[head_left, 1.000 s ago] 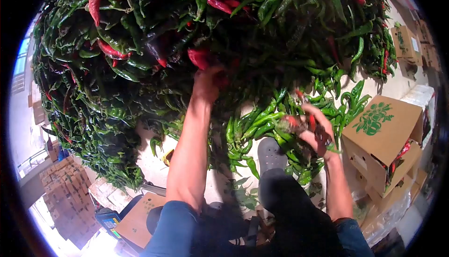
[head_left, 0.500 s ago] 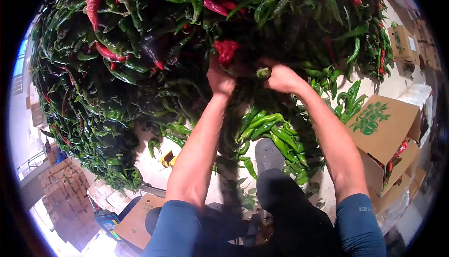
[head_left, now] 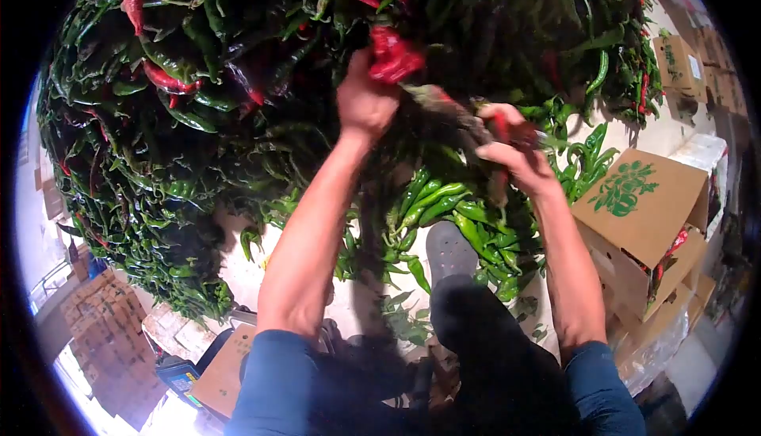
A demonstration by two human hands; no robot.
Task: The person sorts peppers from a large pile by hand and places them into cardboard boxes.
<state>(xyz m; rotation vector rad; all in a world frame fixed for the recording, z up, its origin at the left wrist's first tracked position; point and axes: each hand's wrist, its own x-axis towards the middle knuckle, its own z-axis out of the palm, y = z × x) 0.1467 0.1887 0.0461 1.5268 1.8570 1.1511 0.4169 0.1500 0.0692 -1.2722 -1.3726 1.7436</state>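
My left hand [head_left: 366, 97] is closed around red peppers [head_left: 393, 55] at the front of a big heap of green and red peppers [head_left: 261, 151]. To its right, my right hand [head_left: 517, 147] has its fingers curled round several long peppers, reddish and dark, blurred by motion. One brownish-red pepper [head_left: 448, 105] spans the gap between my hands. Below them, bright green peppers [head_left: 476, 226] lie on the pale floor [head_left: 353, 301] beside a grey shoe [head_left: 452, 250].
An open cardboard box [head_left: 634, 198] with red peppers inside stands at the right, and another box [head_left: 678, 67] stands farther back. Stacked cartons [head_left: 107, 341] and a dark device with a screen [head_left: 178, 376] are at lower left.
My right hand went from low right up to the heap beside my left hand, then drew back right, holding peppers. My left hand moved up, still with red peppers.
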